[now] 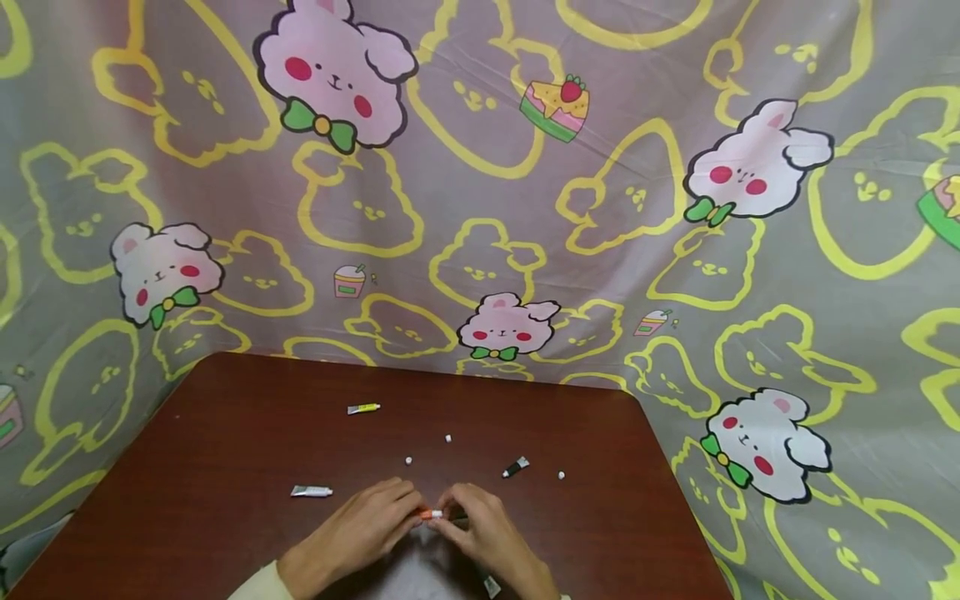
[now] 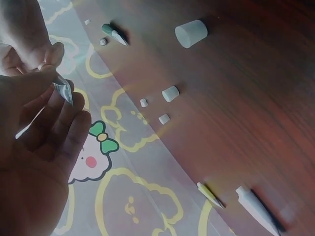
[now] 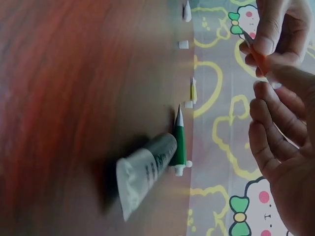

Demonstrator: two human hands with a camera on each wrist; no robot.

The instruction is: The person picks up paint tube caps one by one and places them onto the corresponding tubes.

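Observation:
Between the two hands, low in the middle of the head view, is a small orange paint tube (image 1: 427, 515) with a white cap (image 1: 437, 514). My left hand (image 1: 367, 525) pinches the tube's body; its flat silver end (image 2: 63, 91) sticks out between the fingers in the left wrist view. At the capped end, my right hand (image 1: 487, 529) pinches with thumb and index finger, while its other fingers are spread in the right wrist view. The orange tube body (image 3: 259, 60) shows there between both thumbs. Fingers partly cover the cap.
A white tube (image 1: 311, 492) lies left of the hands, a yellow tube (image 1: 363, 408) farther back, a dark green tube (image 1: 516, 467) to the right. A grey-black tube (image 3: 147, 169) lies near the right wrist. Loose white caps (image 1: 408, 460) dot the brown table (image 1: 240, 417). Patterned cloth (image 1: 480, 200) hangs behind.

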